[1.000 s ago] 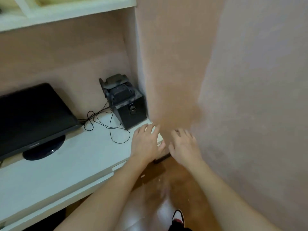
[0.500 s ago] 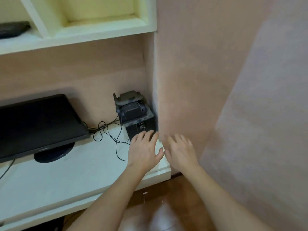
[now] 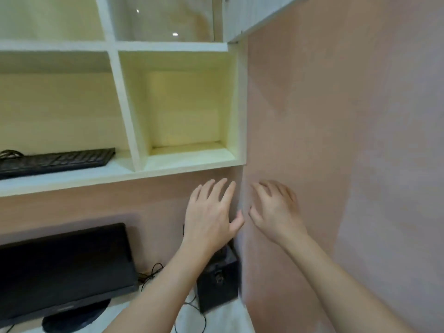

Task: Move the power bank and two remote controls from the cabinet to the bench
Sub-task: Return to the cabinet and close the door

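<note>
My left hand (image 3: 211,215) and my right hand (image 3: 276,212) are raised side by side in front of the pinkish wall, just below the white cabinet shelf (image 3: 153,170). Both hands are empty with fingers spread. The cabinet's open cubby (image 3: 187,111) above my hands holds nothing I can see. No power bank or remote control shows in this view.
A black keyboard (image 3: 55,161) lies on the left shelf. A black monitor (image 3: 62,270) stands on the white lower surface (image 3: 216,319), with a black box-shaped device (image 3: 218,280) and loose cables (image 3: 153,272) beside it. A pink wall (image 3: 336,140) fills the right.
The view has tilted upward, revealing the cabinet shelves and keyboard. Both hands rose from the lower surface near the black box to just under the shelf, still empty.
</note>
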